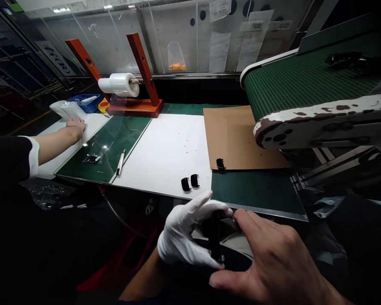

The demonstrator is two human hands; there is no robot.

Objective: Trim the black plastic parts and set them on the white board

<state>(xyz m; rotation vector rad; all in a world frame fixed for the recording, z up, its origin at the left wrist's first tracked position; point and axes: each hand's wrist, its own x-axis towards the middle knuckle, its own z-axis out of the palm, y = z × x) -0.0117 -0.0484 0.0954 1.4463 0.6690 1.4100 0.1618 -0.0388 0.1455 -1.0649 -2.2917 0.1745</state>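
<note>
My left hand (186, 237), in a white glove, is closed around a narrow black part (214, 237) held upright between fingers and thumb. The part is dark and its exact kind does not show. Bare, my right hand (273, 254) is beside it, thumb and forefinger spread. Its forefinger tip is close to the part's upper end and the gloved fingertips; its thumb lies below the lower end. Beyond my hands, two small black plastic pieces (189, 182) lie on the white sheet (165, 148). A similar black piece (220, 164) rests at the cardboard's front edge.
A cardboard sheet (231, 135) lies beneath the green conveyor's end (260, 110) at right. Left are a plastic film roll (123, 84) on an orange stand (142, 108), a cutter knife (121, 162) and a bagged black piece (93, 159). Another person's hand (76, 127) reaches in from the left.
</note>
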